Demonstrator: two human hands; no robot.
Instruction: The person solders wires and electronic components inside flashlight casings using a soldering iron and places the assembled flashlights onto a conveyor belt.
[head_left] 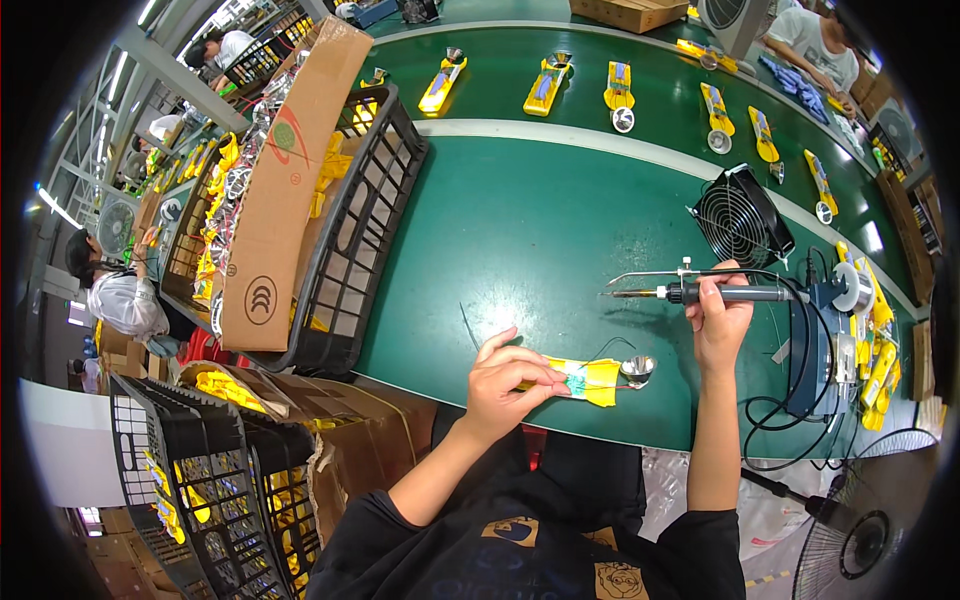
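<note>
The left hand pinches the yellow part near its left end, long axis sideways. The right hand grips the iron, tip pointing left, beyond the part.

factory workshop | green belt of yellow parts | crates | co-workers | soldering iron

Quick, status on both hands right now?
Left hand: closed, fingertips pinched together at the yellow part; exactly what they grip can't be told.
Right hand: closed, holding the soldering iron.
</note>
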